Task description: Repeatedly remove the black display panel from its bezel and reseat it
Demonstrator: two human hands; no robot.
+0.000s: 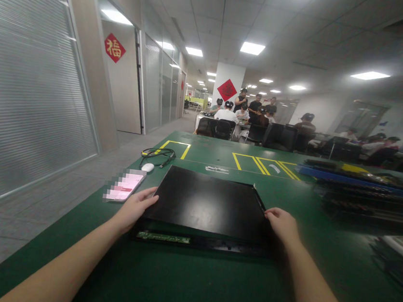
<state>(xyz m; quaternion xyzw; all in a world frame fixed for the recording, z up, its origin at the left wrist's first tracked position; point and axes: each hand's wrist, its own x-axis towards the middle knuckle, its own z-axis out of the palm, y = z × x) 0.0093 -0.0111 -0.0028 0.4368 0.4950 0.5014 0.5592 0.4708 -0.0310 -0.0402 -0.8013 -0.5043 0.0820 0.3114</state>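
A glossy black screen panel lies in front of me over the green table. My left hand grips its left edge, thumb on top and fingers partly hidden underneath. On the opposite side, my right hand pinches the panel's right edge. Below the near edge of the panel a dark frame shows, with a narrow green circuit board along its left part. The panel's near edge looks slightly raised from that frame. How far the two touch beneath is hidden.
Left of the panel are a phone, a white mouse and a coiled black cable. Small strips lie behind it. Stacked dark panels and a blue tray stand right. Several people sit or stand farther back.
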